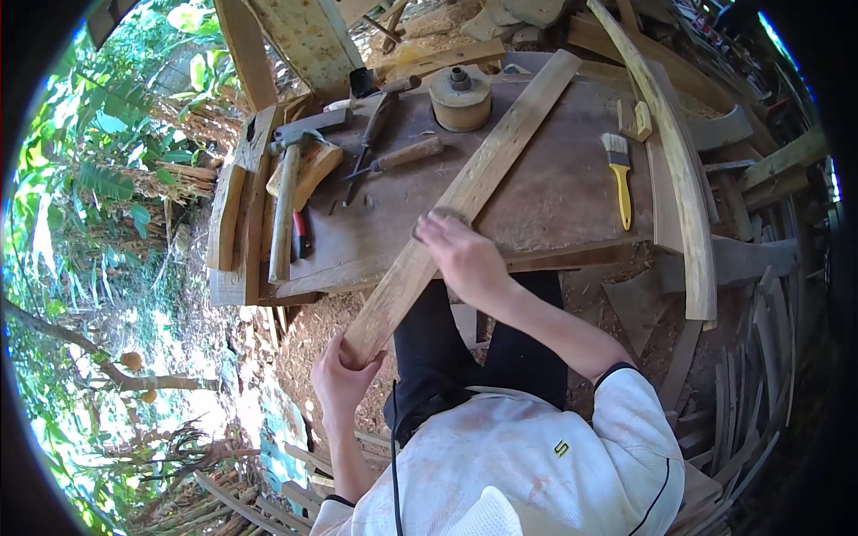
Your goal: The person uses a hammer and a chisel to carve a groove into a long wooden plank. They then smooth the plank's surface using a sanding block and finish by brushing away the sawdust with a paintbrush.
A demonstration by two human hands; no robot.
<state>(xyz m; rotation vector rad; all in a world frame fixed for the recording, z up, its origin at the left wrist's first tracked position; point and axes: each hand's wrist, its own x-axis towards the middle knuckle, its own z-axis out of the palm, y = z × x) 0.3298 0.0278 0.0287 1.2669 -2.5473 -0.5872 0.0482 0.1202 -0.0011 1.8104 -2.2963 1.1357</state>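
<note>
A long wooden plank (pixel 500 147) lies slantwise over the workbench, its near end jutting past the front edge. My left hand (pixel 347 377) is wrapped round that near end. Partway along the plank, my right hand (pixel 465 259) presses on its upper face, fingers bent over a thin dark piece that they mostly hide; its kind cannot be made out. Left of the plank lie two chisels with wooden handles, one chisel (pixel 407 154) closer to me and the other chisel (pixel 380 116) beyond it. A hammer (pixel 288 201) rests at the bench's left end.
The workbench (pixel 572 205) also bears a yellow-handled brush (pixel 619 183), a round wooden block (pixel 460 98) with a dark knob, and a red-and-black handle (pixel 300 237). A long curved wooden strip (pixel 684 179) crosses its right end. Wood scraps (pixel 760 357) pile up at right.
</note>
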